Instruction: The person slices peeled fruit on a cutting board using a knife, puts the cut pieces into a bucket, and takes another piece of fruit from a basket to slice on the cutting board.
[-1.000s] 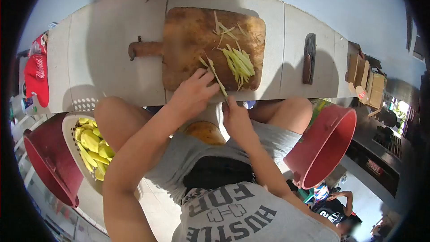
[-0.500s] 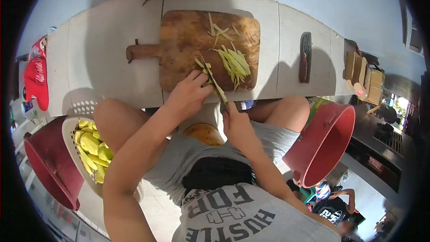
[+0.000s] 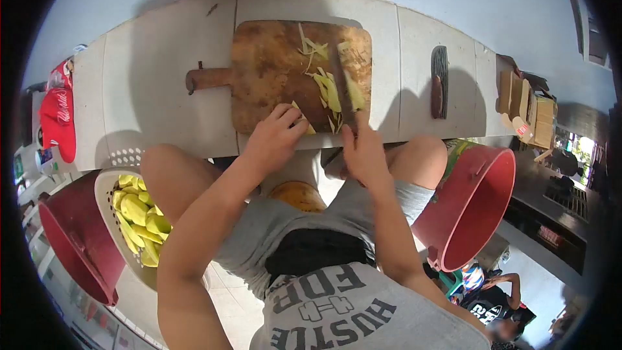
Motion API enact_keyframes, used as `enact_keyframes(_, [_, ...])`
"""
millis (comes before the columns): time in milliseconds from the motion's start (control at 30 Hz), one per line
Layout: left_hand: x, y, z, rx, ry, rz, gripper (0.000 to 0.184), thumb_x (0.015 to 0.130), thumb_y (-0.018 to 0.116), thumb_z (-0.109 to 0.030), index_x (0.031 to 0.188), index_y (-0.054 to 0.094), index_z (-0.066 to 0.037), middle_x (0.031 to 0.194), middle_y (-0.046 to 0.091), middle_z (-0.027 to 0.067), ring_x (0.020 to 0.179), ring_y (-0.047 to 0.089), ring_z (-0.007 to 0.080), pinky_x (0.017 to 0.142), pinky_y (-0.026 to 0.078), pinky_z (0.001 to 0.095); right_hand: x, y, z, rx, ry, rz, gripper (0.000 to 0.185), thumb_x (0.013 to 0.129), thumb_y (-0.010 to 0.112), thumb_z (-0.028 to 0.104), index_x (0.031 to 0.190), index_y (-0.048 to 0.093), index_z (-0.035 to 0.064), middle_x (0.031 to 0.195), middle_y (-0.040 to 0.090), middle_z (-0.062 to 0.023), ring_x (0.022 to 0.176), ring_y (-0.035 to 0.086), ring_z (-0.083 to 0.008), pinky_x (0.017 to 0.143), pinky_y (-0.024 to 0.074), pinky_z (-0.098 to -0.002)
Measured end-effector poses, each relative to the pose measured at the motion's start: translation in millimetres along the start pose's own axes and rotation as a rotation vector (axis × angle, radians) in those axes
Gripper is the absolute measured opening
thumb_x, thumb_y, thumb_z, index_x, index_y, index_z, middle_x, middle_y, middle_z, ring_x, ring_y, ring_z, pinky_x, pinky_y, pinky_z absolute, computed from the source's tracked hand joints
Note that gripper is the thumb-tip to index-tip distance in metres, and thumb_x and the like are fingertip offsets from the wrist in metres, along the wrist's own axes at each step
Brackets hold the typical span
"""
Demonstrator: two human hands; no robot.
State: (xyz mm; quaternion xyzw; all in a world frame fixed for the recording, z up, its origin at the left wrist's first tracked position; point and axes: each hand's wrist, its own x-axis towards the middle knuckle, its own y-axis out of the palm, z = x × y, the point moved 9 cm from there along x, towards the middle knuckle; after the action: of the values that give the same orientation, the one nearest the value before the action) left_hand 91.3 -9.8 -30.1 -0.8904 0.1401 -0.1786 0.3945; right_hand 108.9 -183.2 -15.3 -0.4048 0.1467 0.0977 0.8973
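A wooden cutting board (image 3: pixel 262 58) with a handle lies on the pale tiled counter. At its near edge my left hand (image 3: pixel 275 135) is closed on a pale yellow-green piece that looks like peeled green mango (image 3: pixel 306 123), mostly covered by the fingers. My right hand (image 3: pixel 364 155) grips a kitchen knife (image 3: pixel 338 74), its blade pointing away from me over the board's right half. Cut strips (image 3: pixel 329 94) lie around and partly under the blade. A few thinner strips (image 3: pixel 313 48) are scattered farther back on the board.
Another knife (image 3: pixel 440 84) lies on the counter at right. A perforated basket (image 3: pixel 107 188) of peeled yellow-green pieces stands left of my leg, beside a red bucket (image 3: pixel 78 240). Another red bucket (image 3: pixel 463 207) stands at right. Cardboard boxes (image 3: pixel 528 107) and another person (image 3: pixel 489 301) are farther right.
The knife has moved right, from the piece by my left hand to the pile of strips, and its blade now points more straight away. My left hand has stayed nearly in place.
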Motion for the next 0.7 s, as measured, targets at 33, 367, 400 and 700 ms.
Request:
enact_keyframes(33, [0.6, -1.5, -1.3, 0.006, 0.004, -0.013, 0.035, 0.071, 0.071, 0.000, 0.105, 0.064, -0.007, 0.112, 0.061, 0.0124, 0.113, 0.060, 0.0360, 0.090, 0.055, 0.0448, -2.4, -6.3, 8.4, 0.001, 0.000, 0.001, 0.026, 0.099, 0.056, 0.013, 0.118, 0.051, -0.0026, 0.082, 0.064, -0.0324, 0.078, 0.061, -0.0533, 0.067, 0.0460, -0.0554])
enact_keyframes(367, [4.5, 2.2, -1.1, -0.028, 0.000, 0.001, 0.028, 0.072, 0.069, 0.000, 0.100, 0.064, -0.006, 0.109, 0.061, 0.0123, 0.112, 0.059, 0.0352, 0.090, 0.054, 0.0433, -11.8, 14.5, 4.8, -0.071, -0.195, -0.004, 0.013, 0.098, 0.054, 0.009, 0.104, 0.047, -0.0007, 0.076, 0.061, -0.0324, 0.075, 0.060, -0.0550, 0.066, 0.0437, -0.0604])
enact_keyframes(400, [8.0, 1.6, 0.5, -0.022, 0.002, -0.008, 0.028, 0.072, 0.069, 0.000, 0.100, 0.064, -0.006, 0.109, 0.061, 0.0123, 0.112, 0.059, 0.0352, 0.090, 0.054, 0.0433, -9.0, 11.7, 12.6, -0.100, -0.247, -0.023, 0.012, 0.098, 0.053, 0.009, 0.102, 0.047, 0.0005, 0.074, 0.061, -0.0329, 0.074, 0.060, -0.0550, 0.067, 0.0445, -0.0619])
enact_keyframes(700, [4.4, 1.4, 0.3, -0.003, -0.007, 0.005, 0.030, 0.071, 0.070, 0.001, 0.100, 0.066, -0.005, 0.108, 0.060, 0.0121, 0.110, 0.058, 0.0349, 0.090, 0.054, 0.0428, -35.7, 38.8, 7.1, -0.150, -0.137, 0.221, 0.015, 0.099, 0.052, 0.012, 0.103, 0.043, 0.0016, 0.069, 0.060, -0.0324, 0.070, 0.062, -0.0534, 0.064, 0.0452, -0.0636])
